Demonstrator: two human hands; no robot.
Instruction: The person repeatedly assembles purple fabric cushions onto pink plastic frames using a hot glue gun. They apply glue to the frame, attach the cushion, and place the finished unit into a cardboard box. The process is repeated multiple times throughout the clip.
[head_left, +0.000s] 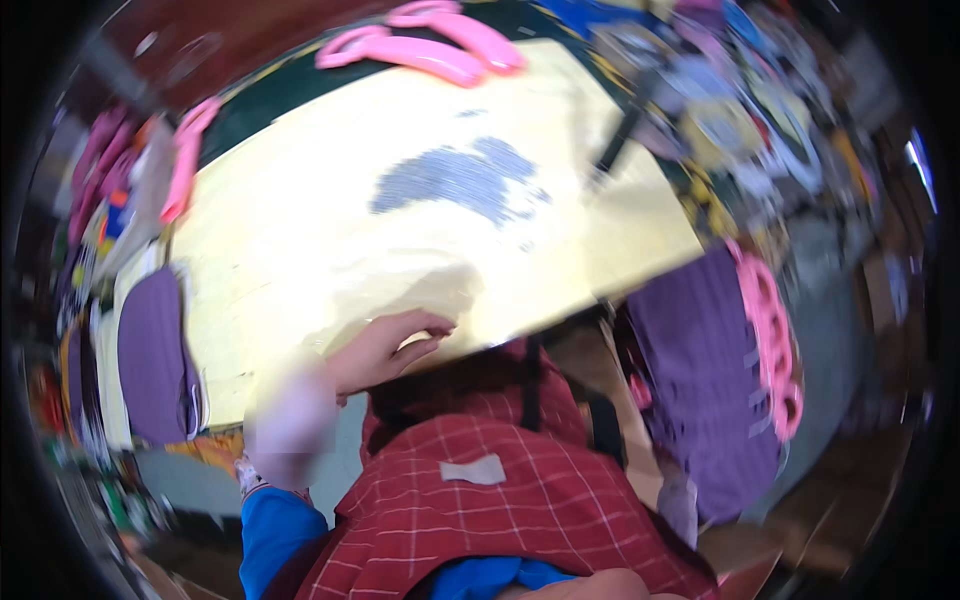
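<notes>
My left hand (392, 348) reaches in from the lower left, over the near edge of a pale yellow work board (270, 190). Its fingers are loosely bent, the thumb stands apart from them, and nothing shows between them. A light purple oversleeve (292, 415), blurred by motion, covers the forearm above a blue sleeve (275, 530). Farther up the board lies a patch of blue-grey streaks (450, 182); whether it is a mark or many small pieces I cannot make out. My right hand is not in view.
Glossy pink looped strips (430, 58) lie along the far edge; another pink strip (185, 160) is at the left. Purple panels (155, 355) lie at the left. A purple stack (690, 370) with pink looped parts (768, 330) is at the right. A black rod (622, 140) stands far right.
</notes>
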